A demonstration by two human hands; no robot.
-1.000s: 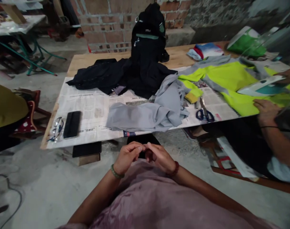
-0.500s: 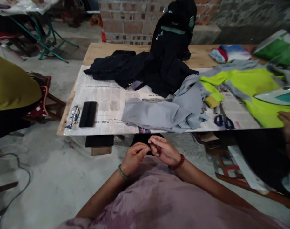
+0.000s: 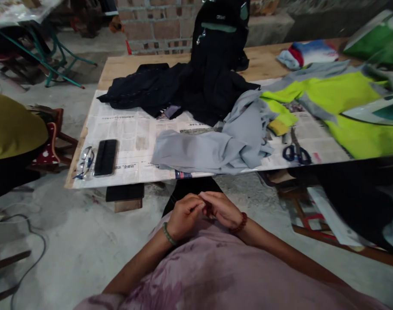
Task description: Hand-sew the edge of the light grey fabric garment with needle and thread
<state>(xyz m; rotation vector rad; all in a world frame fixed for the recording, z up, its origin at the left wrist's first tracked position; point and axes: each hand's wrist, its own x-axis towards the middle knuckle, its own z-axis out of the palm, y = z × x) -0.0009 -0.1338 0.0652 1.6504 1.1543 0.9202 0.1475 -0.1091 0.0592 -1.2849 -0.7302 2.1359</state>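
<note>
My left hand (image 3: 185,216), with a green bead bracelet on its wrist, is in front of my body just below the table edge. Its thumb and forefinger are pressed together in a pinch. Touching it, my right hand (image 3: 222,209), with a dark red bead bracelet, has its fingers curled inward. Whatever sits between the fingertips is too small or hidden to make out. Beyond my hands, a grey cloth garment (image 3: 196,150) lies near the edge. Scissors (image 3: 296,150) with dark blue handles lie to its right.
Newspaper (image 3: 125,129) covers part of the table. On it are a phone (image 3: 106,157), glasses (image 3: 85,162), dark clothing (image 3: 144,92) and a yellow-grey garment (image 3: 341,92) under an iron (image 3: 377,111). A black backpack (image 3: 217,38) stands behind. A person (image 3: 15,129) is at left.
My hands have come closer together and now touch. The view has shifted, so the table things appear further left. Another person's hand beside the iron has gone out of sight.
</note>
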